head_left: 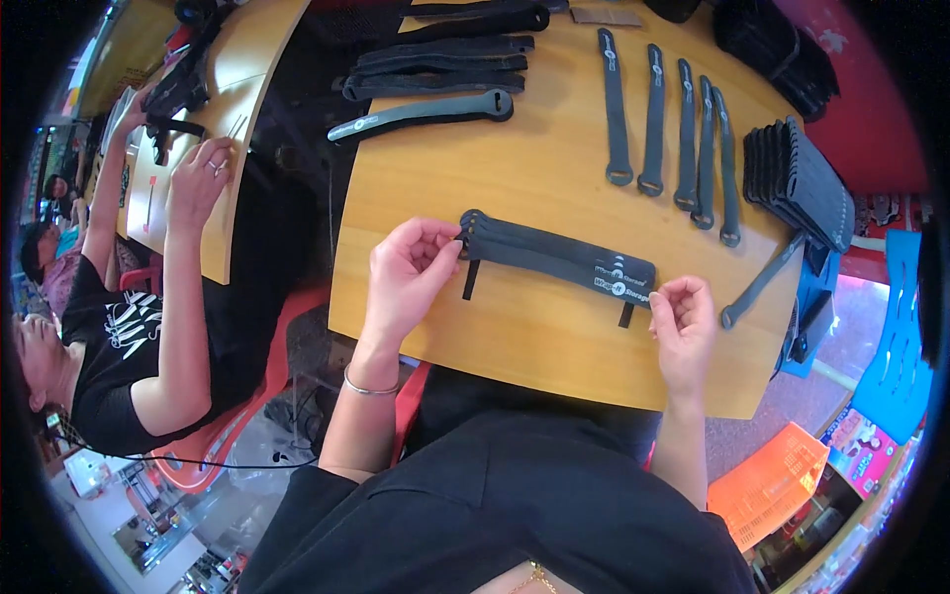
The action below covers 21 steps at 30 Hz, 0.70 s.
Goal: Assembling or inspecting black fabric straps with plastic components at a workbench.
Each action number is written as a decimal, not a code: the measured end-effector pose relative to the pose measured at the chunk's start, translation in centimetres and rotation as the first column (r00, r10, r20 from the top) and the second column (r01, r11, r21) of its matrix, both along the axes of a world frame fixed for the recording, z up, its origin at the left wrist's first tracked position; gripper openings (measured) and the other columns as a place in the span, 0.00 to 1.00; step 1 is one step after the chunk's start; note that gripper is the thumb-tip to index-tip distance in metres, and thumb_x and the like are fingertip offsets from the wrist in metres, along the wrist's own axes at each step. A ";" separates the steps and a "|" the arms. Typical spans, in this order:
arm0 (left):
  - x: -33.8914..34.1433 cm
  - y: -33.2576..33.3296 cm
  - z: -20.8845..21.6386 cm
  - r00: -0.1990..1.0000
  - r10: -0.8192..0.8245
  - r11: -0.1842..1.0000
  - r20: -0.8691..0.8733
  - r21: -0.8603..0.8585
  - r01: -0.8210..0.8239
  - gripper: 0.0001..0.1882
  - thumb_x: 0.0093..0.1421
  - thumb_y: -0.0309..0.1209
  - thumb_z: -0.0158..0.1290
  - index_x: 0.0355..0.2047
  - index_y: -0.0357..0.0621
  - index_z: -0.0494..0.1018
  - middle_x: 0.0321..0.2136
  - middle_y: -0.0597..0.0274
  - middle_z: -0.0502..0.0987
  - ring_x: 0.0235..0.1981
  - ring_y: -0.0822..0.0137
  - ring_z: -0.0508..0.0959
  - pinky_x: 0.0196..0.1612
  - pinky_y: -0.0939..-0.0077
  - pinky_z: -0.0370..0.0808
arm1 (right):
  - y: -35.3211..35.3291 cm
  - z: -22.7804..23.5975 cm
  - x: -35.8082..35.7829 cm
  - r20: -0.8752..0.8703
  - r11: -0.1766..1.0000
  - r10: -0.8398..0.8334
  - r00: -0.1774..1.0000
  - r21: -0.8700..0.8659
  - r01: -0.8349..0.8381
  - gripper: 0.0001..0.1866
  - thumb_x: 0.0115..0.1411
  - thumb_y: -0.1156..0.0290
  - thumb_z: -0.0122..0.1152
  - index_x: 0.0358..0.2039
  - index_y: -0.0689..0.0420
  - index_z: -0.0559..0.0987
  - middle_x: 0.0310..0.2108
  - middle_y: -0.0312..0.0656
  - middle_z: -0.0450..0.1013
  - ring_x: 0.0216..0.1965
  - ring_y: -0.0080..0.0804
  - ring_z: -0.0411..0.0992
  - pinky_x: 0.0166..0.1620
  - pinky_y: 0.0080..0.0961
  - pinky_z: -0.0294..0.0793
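Note:
A small overlapping stack of dark grey hook-and-loop straps point(559, 262) lies crosswise in front of me, with rounded ring ends at the left and white print at the right. My left hand point(404, 277) pinches the ring ends between thumb and fingers. At the other end, my right hand point(685, 332) has thumb and fingertips closed on the printed tips of the straps. Two short black strips point(471, 280) stick out from beneath the stack, one near each end.
Several single straps point(653, 119) lie in a row at the far right, beside a thick strap bundle point(792, 178). More black straps point(440, 69) are piled at the far left. A co-worker point(148, 366) works at another table on the left. An orange basket point(770, 485) stands low right.

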State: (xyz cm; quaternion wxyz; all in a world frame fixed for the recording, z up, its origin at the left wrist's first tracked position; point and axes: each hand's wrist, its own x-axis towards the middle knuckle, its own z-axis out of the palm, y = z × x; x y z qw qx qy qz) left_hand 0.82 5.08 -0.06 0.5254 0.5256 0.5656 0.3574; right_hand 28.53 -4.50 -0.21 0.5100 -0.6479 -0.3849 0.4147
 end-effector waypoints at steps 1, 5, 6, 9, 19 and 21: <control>0.0 0.0 -0.2 1.000 0.006 1.000 -0.006 0.013 -0.006 0.05 0.55 0.19 0.53 0.34 0.33 0.73 0.23 0.68 0.75 0.23 0.81 0.74 0.27 0.89 0.72 | 0.0 -0.1 0.0 -0.001 1.000 0.000 1.000 -0.002 0.000 0.08 0.57 0.79 0.56 0.35 0.57 0.67 0.25 0.30 0.65 0.20 0.13 0.62 0.22 0.08 0.61; 0.2 0.0 -0.3 0.999 0.029 0.999 -0.016 0.032 -0.029 0.05 0.55 0.19 0.54 0.33 0.34 0.73 0.23 0.67 0.75 0.22 0.82 0.73 0.26 0.90 0.71 | -0.1 -0.3 0.1 -0.021 1.000 0.007 1.000 0.014 -0.006 0.09 0.57 0.80 0.56 0.34 0.56 0.66 0.24 0.30 0.65 0.19 0.12 0.62 0.22 0.08 0.60; 0.2 0.0 -0.3 0.999 0.029 0.999 -0.016 0.030 -0.029 0.05 0.55 0.19 0.54 0.33 0.34 0.73 0.23 0.67 0.75 0.22 0.82 0.73 0.26 0.90 0.71 | -0.1 -0.3 0.0 -0.020 1.000 0.003 1.000 0.023 -0.003 0.09 0.57 0.80 0.56 0.33 0.56 0.65 0.24 0.30 0.65 0.19 0.12 0.61 0.22 0.08 0.60; 0.2 0.0 -0.5 0.999 0.034 0.999 -0.029 0.027 -0.033 0.05 0.55 0.19 0.54 0.33 0.34 0.73 0.23 0.67 0.75 0.22 0.82 0.73 0.26 0.90 0.70 | 0.0 0.2 -0.2 -0.052 1.000 -0.020 0.998 -0.013 0.020 0.10 0.56 0.82 0.57 0.31 0.56 0.65 0.24 0.28 0.64 0.22 0.10 0.61 0.25 0.08 0.61; 0.3 0.1 -0.4 0.998 0.014 0.999 -0.067 0.049 -0.011 0.05 0.54 0.19 0.54 0.32 0.34 0.73 0.23 0.68 0.75 0.22 0.83 0.72 0.26 0.90 0.70 | 0.0 0.0 0.0 -0.064 1.000 -0.017 0.998 -0.007 0.016 0.11 0.55 0.82 0.57 0.31 0.56 0.65 0.24 0.28 0.64 0.22 0.11 0.61 0.25 0.08 0.61; 0.3 0.1 -0.5 0.998 0.017 0.999 -0.066 0.050 -0.014 0.05 0.53 0.19 0.54 0.32 0.34 0.73 0.22 0.68 0.75 0.22 0.83 0.72 0.26 0.90 0.70 | 0.0 -0.1 0.0 -0.079 1.000 -0.020 0.997 -0.007 0.020 0.11 0.56 0.82 0.57 0.31 0.56 0.65 0.25 0.28 0.64 0.22 0.10 0.61 0.25 0.08 0.61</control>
